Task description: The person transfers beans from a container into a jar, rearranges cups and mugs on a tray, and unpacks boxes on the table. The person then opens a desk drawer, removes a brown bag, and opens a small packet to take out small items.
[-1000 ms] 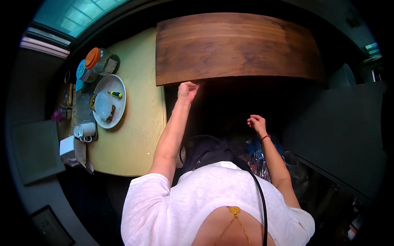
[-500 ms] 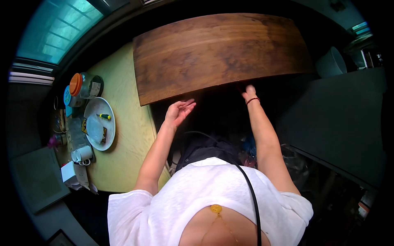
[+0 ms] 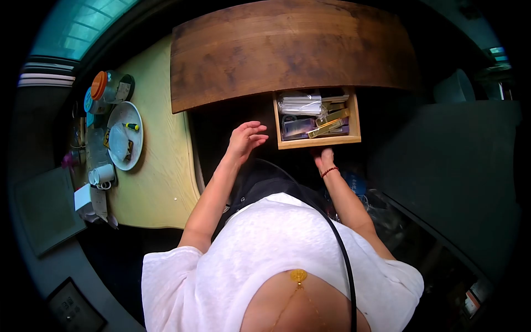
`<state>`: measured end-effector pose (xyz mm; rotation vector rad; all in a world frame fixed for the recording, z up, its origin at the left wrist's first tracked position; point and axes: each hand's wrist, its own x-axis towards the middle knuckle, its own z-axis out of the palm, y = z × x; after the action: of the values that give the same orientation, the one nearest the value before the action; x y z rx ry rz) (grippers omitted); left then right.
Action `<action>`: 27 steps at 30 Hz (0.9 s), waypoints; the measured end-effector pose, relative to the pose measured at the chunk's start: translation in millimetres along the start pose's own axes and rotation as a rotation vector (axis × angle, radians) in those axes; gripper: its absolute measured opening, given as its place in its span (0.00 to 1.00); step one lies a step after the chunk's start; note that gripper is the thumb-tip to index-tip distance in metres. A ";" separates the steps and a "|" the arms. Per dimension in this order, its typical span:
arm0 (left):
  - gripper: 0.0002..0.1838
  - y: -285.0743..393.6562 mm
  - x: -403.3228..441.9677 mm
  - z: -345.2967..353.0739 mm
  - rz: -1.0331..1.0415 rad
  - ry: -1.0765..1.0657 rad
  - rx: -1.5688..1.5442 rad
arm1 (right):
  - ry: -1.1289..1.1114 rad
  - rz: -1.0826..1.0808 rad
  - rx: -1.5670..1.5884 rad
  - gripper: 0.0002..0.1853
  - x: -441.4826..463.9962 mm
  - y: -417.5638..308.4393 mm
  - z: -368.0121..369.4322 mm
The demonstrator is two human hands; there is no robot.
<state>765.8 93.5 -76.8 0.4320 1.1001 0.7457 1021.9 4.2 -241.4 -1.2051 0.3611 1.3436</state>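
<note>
Under the front board of a pale, straight-sided wooden drawer (image 3: pixel 319 145), right hand (image 3: pixel 325 157): fingertips partly hidden, so cannot tell how far closed or whether gripping the lower edge. Red beaded bracelet (image 3: pixel 329 171) at wrist. Left hand (image 3: pixel 243 143) just beside the drawer, apart from it: fingers loosely spread, slightly bent, nothing held.

Step in hand, as judged: drawing the drawer outward. Best to pull straight and level from near mid-front, slowly, to avoid racking in the runners or jolting loose contents. Use left palm to steady a side if binding; clear knuckles from the overhang.

Drawer located beneath a dark brown, blotchy-grained wooden top (image 3: pixel 287 50), partly out. Inside, glossy crinkled plastic around a bundle of slim white lengths (image 3: pixel 301 104); smooth purple-tinted flat pack (image 3: pixel 297 127); narrow gold-yellow packets (image 3: pixel 332 117), lying askew. Farther left, pale yellow-green wood-grain table (image 3: pixel 160 166), with round white shallow basin (image 3: pixel 137 145) and orange-lidded clear jar (image 3: pixel 99 85).
</note>
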 end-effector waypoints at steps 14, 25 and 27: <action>0.14 -37.8 5.4 30.1 -0.071 0.089 0.092 | -0.045 0.119 -0.092 0.13 -21.5 23.6 -81.2; 0.21 -63.1 28.7 57.3 0.716 0.240 1.216 | -0.051 0.259 -0.338 0.10 -13.5 7.8 -88.0; 0.23 -48.4 33.4 80.5 0.941 0.255 1.311 | -0.112 0.303 -0.311 0.11 -20.7 -2.9 -87.4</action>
<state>863.2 88.1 -96.9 2.1108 1.5357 0.7889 1055.1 -77.4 -259.4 -1.3611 0.2675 1.7713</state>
